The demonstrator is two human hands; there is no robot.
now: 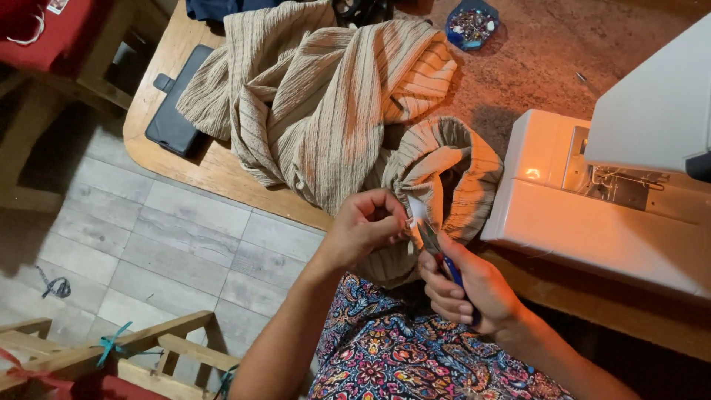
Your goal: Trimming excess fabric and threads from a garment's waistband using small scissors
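Observation:
A beige striped fabric garment (pixel 333 104) lies bunched over the wooden table (pixel 215 170) and hangs off its front edge toward my lap. My left hand (pixel 363 226) pinches a small white piece at the fabric's edge, fingers closed on it. Just to the right, my right hand (pixel 466 289) grips small blue-handled snips (pixel 433 244); their blades point up and touch the white piece beside my left fingertips. Both hands hover over my patterned skirt (pixel 415 348).
A white sewing machine (pixel 607 185) with its lamp lit stands at the right. A black phone case (pixel 174 104) lies at the table's left end. A blue dish of pins (pixel 472 24) sits at the back. Wooden chair frames (pixel 111 355) stand on the tiled floor.

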